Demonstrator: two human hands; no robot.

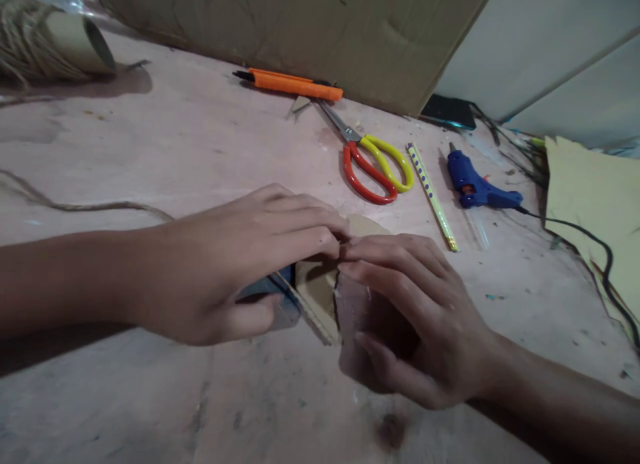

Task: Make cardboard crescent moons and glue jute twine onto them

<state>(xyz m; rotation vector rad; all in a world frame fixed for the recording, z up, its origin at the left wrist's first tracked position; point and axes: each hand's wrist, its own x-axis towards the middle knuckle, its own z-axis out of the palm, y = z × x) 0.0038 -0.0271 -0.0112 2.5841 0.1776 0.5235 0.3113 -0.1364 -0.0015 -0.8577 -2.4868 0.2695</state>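
A cut piece of brown cardboard (317, 287) lies under my two hands at the middle of the table, its rounded far edge showing beyond my fingers. My left hand (235, 264) reaches over it from the left, fingers bent and pressed on it. From the right, my right hand (425, 311) meets it there, its fingertips pinched against the cardboard near the left fingertips. What lies between the fingertips is hidden. A strand of twine (100, 205) runs from the left edge and disappears behind my left hand. Something blue (286, 275) shows partly beneath the left palm.
Scissors (357, 141) with red and yellow handles lie beyond my hands, near an orange pen-like tool (295, 84). Rightward are a patterned pencil (433, 197), a corded blue glue gun (480, 181) and yellow sheets (595, 211). A twine roll (45, 44) lies left; a large cardboard panel (300, 24) stands behind.
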